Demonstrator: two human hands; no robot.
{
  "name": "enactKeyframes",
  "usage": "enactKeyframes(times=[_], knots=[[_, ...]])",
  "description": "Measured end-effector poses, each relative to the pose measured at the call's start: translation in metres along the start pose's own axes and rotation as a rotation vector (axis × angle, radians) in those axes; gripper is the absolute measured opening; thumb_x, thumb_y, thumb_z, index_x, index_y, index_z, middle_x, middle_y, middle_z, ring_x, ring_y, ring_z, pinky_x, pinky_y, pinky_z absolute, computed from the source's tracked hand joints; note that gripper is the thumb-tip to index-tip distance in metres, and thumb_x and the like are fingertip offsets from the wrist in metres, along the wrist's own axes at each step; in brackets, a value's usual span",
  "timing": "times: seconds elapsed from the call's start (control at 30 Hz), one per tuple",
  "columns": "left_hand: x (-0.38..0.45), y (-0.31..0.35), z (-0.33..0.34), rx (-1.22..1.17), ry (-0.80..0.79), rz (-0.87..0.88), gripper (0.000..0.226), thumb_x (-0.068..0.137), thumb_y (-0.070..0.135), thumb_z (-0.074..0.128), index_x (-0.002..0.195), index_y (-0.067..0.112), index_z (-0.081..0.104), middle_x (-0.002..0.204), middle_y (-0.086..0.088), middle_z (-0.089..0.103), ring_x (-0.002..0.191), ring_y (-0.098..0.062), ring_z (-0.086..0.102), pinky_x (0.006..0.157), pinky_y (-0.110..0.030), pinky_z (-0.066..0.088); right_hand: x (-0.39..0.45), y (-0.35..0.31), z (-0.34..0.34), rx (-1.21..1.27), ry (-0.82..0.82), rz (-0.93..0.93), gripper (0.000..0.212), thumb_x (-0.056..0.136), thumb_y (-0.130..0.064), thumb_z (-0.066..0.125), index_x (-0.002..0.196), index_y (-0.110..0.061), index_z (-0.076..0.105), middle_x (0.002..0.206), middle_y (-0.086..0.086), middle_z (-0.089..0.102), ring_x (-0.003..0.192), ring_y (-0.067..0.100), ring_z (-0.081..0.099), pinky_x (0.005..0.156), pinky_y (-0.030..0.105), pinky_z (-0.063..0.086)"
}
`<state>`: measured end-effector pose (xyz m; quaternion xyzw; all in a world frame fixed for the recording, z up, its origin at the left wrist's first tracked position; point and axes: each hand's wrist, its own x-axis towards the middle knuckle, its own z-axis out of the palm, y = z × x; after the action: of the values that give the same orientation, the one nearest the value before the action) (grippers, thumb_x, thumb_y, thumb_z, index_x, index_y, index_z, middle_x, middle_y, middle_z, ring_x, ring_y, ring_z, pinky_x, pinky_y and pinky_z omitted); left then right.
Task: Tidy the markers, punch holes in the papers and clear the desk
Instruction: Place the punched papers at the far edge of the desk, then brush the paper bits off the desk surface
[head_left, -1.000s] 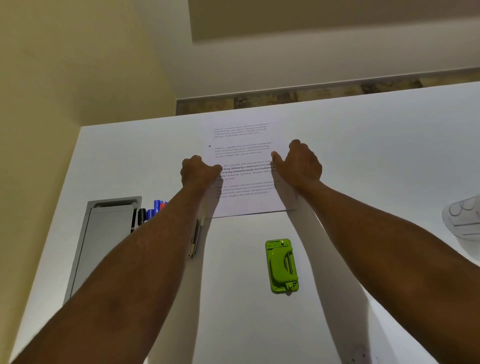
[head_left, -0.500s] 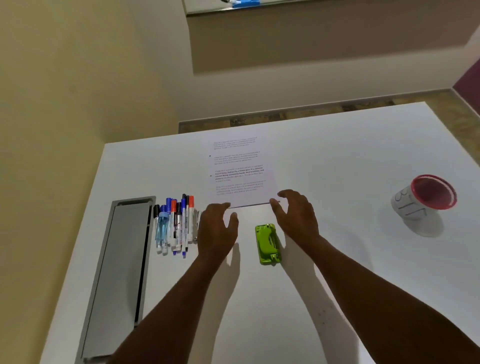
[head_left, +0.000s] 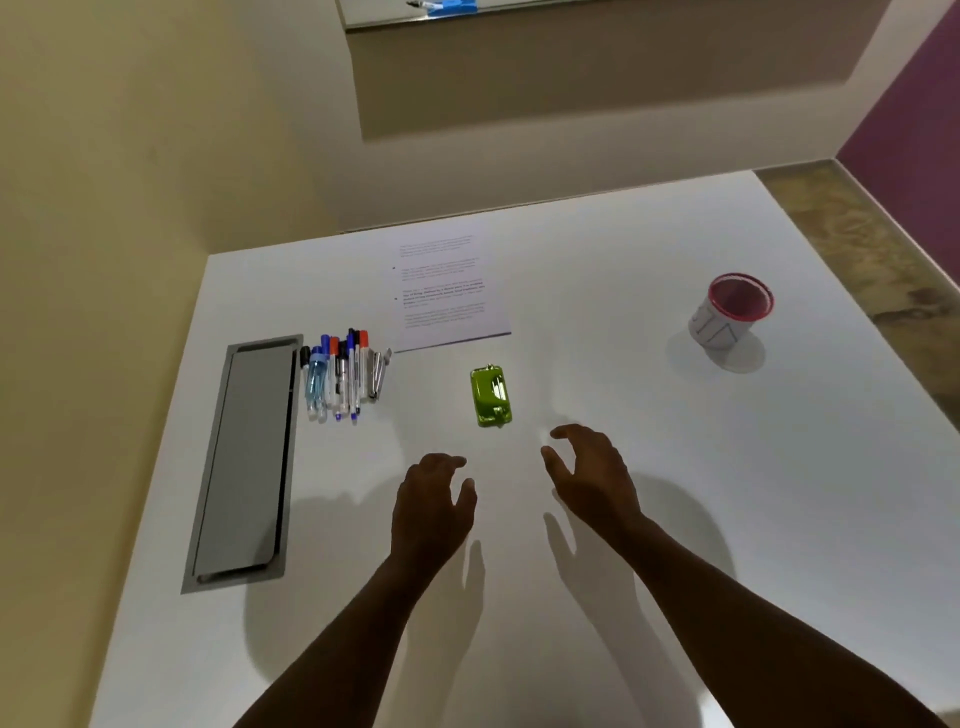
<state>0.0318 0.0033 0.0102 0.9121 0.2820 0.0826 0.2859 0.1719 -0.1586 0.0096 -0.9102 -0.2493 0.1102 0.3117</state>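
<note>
A printed sheet of paper lies flat at the far middle of the white desk. A green hole punch sits just in front of it. Several markers lie side by side to the left, with a small metal clip at their right. My left hand and my right hand hover above the desk nearer than the punch, fingers apart, holding nothing. A white cup with a red rim stands at the far right.
A grey metal cable hatch is set into the desk along its left side. A beige wall runs along the left and the back. The desk's right edge drops to a brown floor.
Both hands let go of the paper and drew back toward me, past the hole punch. The view pulled back too, so the markers and the cup came into sight.
</note>
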Motion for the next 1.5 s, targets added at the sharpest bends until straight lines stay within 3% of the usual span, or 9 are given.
enactKeyframes(times=[0.17,0.27,0.4,0.5,0.7,0.83,1.07,1.37,1.5], knots=[[-0.047,0.005,0.013,0.120,-0.013,0.008,0.025,0.083,0.020,0.067,0.106,0.013,0.069,0.106,-0.003,0.070,0.094,-0.023,0.067,0.078,-0.034,0.053,-0.060,0.040,0.004,-0.073,0.061,-0.152,0.030,0.088,-0.032,0.057,0.103,-0.008,0.068,0.100,0.004,0.070,0.088,0.024,0.068,0.074,0.033,0.056],[-0.067,0.004,0.017,0.149,0.016,-0.037,0.024,0.081,0.017,0.069,0.105,0.011,0.070,0.103,-0.004,0.071,0.090,-0.025,0.068,0.076,-0.034,0.053,-0.093,0.057,0.003,-0.092,0.078,-0.141,0.024,0.086,-0.025,0.061,0.099,-0.006,0.068,0.091,0.006,0.069,0.076,0.023,0.067,0.065,0.032,0.057],[-0.091,-0.001,0.031,0.188,-0.059,-0.035,0.041,0.086,0.021,0.064,0.124,0.009,0.060,0.120,-0.008,0.066,0.104,-0.027,0.065,0.087,-0.037,0.051,-0.120,0.071,0.000,-0.058,0.037,-0.004,0.028,0.082,-0.015,0.070,0.109,-0.011,0.064,0.108,0.006,0.068,0.095,0.023,0.067,0.080,0.023,0.049],[-0.106,-0.005,0.045,0.255,-0.143,-0.033,0.053,0.086,0.025,0.063,0.135,0.007,0.051,0.131,-0.010,0.060,0.115,-0.029,0.061,0.092,-0.039,0.050,-0.130,0.088,0.001,-0.103,0.042,0.028,0.042,0.084,-0.017,0.070,0.123,-0.008,0.058,0.129,0.009,0.060,0.118,0.025,0.059,0.096,0.028,0.044],[-0.111,-0.013,0.067,0.323,-0.205,0.010,0.066,0.089,0.032,0.060,0.145,0.006,0.038,0.151,-0.013,0.040,0.136,-0.029,0.043,0.106,-0.039,0.039,-0.114,0.122,-0.004,-0.254,-0.045,0.027,0.072,0.093,-0.049,0.043,0.149,-0.009,0.026,0.156,0.009,0.028,0.144,0.021,0.027,0.114,0.031,0.027],[-0.090,-0.014,0.084,0.336,-0.202,-0.007,0.070,0.093,0.046,0.034,0.151,0.008,0.025,0.159,-0.009,0.022,0.146,-0.024,0.026,0.115,-0.038,0.027,-0.090,0.133,-0.005,-0.302,-0.101,-0.003,0.077,0.091,-0.057,0.028,0.151,-0.009,0.023,0.160,0.006,0.017,0.146,0.019,0.020,0.117,0.034,0.025],[-0.034,0.000,0.119,0.383,-0.218,0.030,0.073,0.095,0.052,0.010,0.154,0.010,0.001,0.163,-0.005,-0.005,0.150,-0.017,-0.004,0.122,-0.035,0.006,-0.048,0.145,0.005,-0.412,-0.084,0.003,0.078,0.095,-0.058,0.031,0.153,-0.009,0.011,0.161,0.009,0.007,0.148,0.024,0.009,0.120,0.035,0.014],[-0.025,0.001,0.132,0.407,-0.191,0.003,0.069,0.098,0.048,0.016,0.155,0.011,0.001,0.163,-0.005,-0.004,0.150,-0.017,-0.005,0.122,-0.036,0.005,-0.013,0.138,0.018,-0.470,-0.210,-0.077,0.084,0.093,-0.064,0.021,0.153,-0.010,-0.005,0.162,0.007,-0.008,0.149,0.019,-0.008,0.122,0.037,0.003],[-0.024,0.002,0.131,0.409,-0.206,-0.013,0.071,0.098,0.052,0.016,0.155,0.013,0.000,0.163,-0.004,-0.005,0.150,-0.017,-0.007,0.122,-0.038,0.007,-0.004,0.125,0.025,-0.494,-0.337,-0.253,0.083,0.094,-0.064,0.019,0.153,-0.011,-0.007,0.161,0.007,-0.009,0.148,0.018,-0.010,0.122,0.038,0.004]])
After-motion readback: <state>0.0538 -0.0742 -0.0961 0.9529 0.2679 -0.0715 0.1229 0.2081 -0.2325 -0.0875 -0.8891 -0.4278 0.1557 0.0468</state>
